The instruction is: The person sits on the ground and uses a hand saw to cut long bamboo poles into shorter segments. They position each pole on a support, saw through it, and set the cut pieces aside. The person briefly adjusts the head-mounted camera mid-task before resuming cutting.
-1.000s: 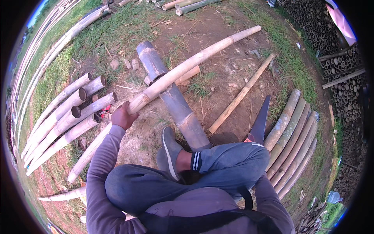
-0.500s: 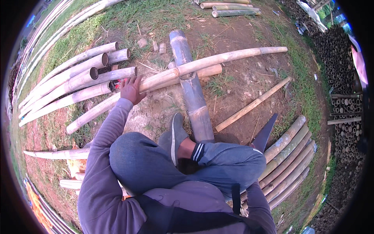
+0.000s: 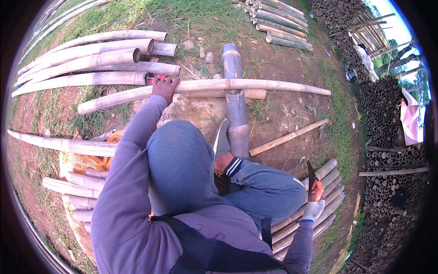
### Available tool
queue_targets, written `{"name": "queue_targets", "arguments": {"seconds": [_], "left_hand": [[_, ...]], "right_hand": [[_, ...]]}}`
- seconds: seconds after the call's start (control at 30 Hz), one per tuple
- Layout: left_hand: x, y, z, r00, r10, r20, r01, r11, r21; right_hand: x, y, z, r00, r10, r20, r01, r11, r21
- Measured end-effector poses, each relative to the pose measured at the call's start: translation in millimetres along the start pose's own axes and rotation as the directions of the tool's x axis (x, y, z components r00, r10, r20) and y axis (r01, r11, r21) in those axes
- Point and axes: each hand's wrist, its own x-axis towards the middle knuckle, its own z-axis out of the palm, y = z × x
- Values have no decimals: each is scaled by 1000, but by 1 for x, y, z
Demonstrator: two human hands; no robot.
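My left hand (image 3: 167, 89), bare, is closed over the top of a long pale bamboo pole (image 3: 205, 86). The pole crosses a thick grey bamboo piece (image 3: 237, 109) on the ground, with its thin end reaching out to the right. In a light glove, my right hand (image 3: 314, 209) is low at the right beside my knee, closed around the orange handle of a handsaw (image 3: 311, 172). The saw's dark blade points away from me and looks narrow from this angle. My shoe (image 3: 221, 139) stands against the thick piece.
Cut bamboo poles (image 3: 105, 48) lie stacked at the left. More lie under my right arm (image 3: 331, 194) and at the far side (image 3: 283, 23). A thin stick (image 3: 289, 137) lies on the dirt. Orange netting (image 3: 82, 162) lies near my left elbow; big bamboo stacks (image 3: 381, 109) line the right.
My gloved right hand has come into view with the saw, whose blade now shows narrower. The view has shifted. My left hand stays on the pole.
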Motion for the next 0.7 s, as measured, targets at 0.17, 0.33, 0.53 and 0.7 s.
{"name": "queue_targets", "arguments": {"seconds": [0.17, 0.33, 0.53, 0.7], "left_hand": [[-1, -12, 9, 996, -49, -69, 51, 998, 37], [0, -11, -11, 999, -43, 19, 42, 998, 52], [-4, -15, -7, 999, -38, 16, 37, 997, 65], [7, -9, -11, 998, 11, 55, -15, 997, 81]], "right_hand": [[-4, -135, -28, 998, -12, -68, 52, 784, 618], [-8, -235, 0, 942, -311, 128, 113, 652, 750], [-43, -313, 134, 933, -220, 286, -76, 656, 751], [-52, -309, 233, 844, -325, 428, -140, 636, 759]]}}
